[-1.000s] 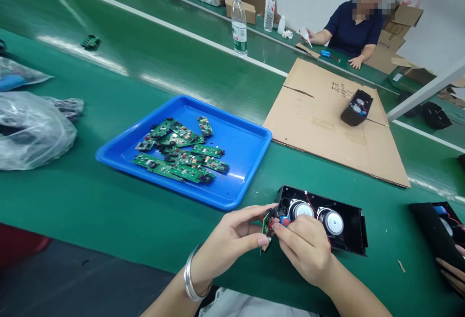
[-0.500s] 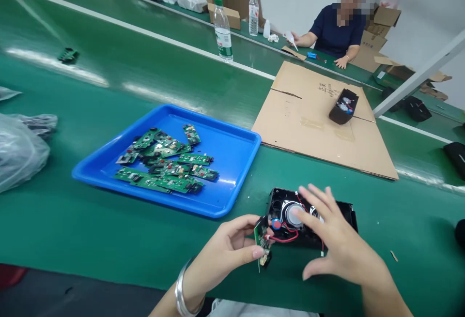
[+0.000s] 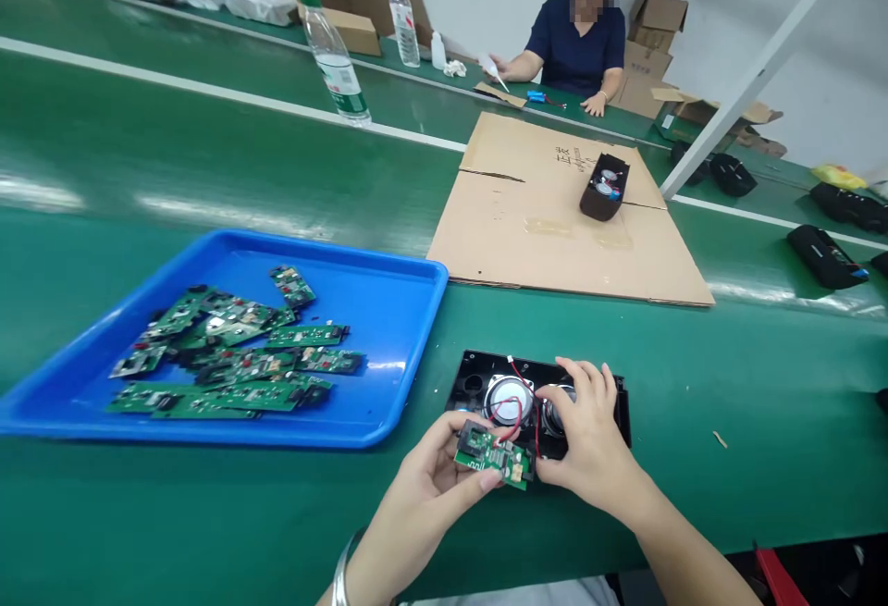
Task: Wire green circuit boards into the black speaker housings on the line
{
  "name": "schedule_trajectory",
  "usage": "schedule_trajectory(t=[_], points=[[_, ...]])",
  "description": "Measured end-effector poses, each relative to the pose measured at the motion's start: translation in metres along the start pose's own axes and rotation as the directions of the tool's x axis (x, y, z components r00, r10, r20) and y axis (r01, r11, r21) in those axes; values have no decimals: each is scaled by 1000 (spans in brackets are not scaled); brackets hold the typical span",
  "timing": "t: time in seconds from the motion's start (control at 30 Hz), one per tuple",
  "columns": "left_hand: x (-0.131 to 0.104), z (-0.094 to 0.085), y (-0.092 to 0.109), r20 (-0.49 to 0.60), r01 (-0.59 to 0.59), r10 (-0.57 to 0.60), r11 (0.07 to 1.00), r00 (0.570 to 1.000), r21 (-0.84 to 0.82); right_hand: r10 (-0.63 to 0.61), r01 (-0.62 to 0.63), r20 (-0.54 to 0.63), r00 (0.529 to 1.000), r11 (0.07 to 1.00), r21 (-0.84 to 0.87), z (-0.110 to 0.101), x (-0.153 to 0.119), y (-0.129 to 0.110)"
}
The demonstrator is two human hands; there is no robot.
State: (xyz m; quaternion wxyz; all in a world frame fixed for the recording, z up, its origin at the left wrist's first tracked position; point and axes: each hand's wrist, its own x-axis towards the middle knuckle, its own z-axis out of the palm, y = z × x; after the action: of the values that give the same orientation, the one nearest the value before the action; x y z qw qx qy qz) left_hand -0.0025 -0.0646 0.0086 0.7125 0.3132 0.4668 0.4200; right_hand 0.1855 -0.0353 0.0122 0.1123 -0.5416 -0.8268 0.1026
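Observation:
A green circuit board [image 3: 494, 455] with red wires is pinched between the thumb and fingers of my left hand [image 3: 434, 486]. Beneath and behind it lies a black speaker housing [image 3: 478, 365], its inside facing up, with two round speaker drivers. One driver [image 3: 506, 400] shows whole, while the other is partly covered by my right hand [image 3: 589, 439]. That hand is over the housing's right half, thumb and index finger apart, the thumb close to the end of a thin red wire [image 3: 537, 430]. Whether its fingertips press on the housing I cannot tell.
A blue tray [image 3: 409, 347] on the left holds several green circuit boards [image 3: 242, 347]. Beyond the housing, a cardboard sheet [image 3: 513, 227] carries another open speaker housing [image 3: 606, 188]. A water bottle [image 3: 339, 74] stands behind the tray. Across the bench sits a co-worker [image 3: 579, 42].
My left hand has turned the circuit board so its face shows. My right hand has come down over the housing, fingers more curled. The view has swung right.

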Motion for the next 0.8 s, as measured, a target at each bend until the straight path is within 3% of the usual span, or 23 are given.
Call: schedule_trajectory(t=[0.13, 0.23, 0.37, 0.47, 0.6, 0.8], points=[[-3, -2, 2, -106, -50, 58, 996, 993, 80, 16, -16, 66, 998, 1000, 3, -3, 0, -5], [-6, -8, 0, -183, -88, 107, 990, 977, 107, -49, 48, 79, 996, 999, 23, -11, -5, -1], [-5, -15, -3, -213, -116, 146, 982, 966, 148, -195, 204, -80, 978, 971, 121, -18, -10, 9], [-4, -11, -2, -234, -134, 174, 975, 957, 174, -159, 192, -165, 973, 957, 215, -20, -9, 15], [-6, 2, 3, -233, -117, 175, 964, 957, 240, -57, 69, -65, 996, 979, 194, -23, -5, 20], [-9, 11, 6, -248, -131, 216, 939, 944, 318, -189, 177, 36, 981, 958, 225, -33, -6, 24]])
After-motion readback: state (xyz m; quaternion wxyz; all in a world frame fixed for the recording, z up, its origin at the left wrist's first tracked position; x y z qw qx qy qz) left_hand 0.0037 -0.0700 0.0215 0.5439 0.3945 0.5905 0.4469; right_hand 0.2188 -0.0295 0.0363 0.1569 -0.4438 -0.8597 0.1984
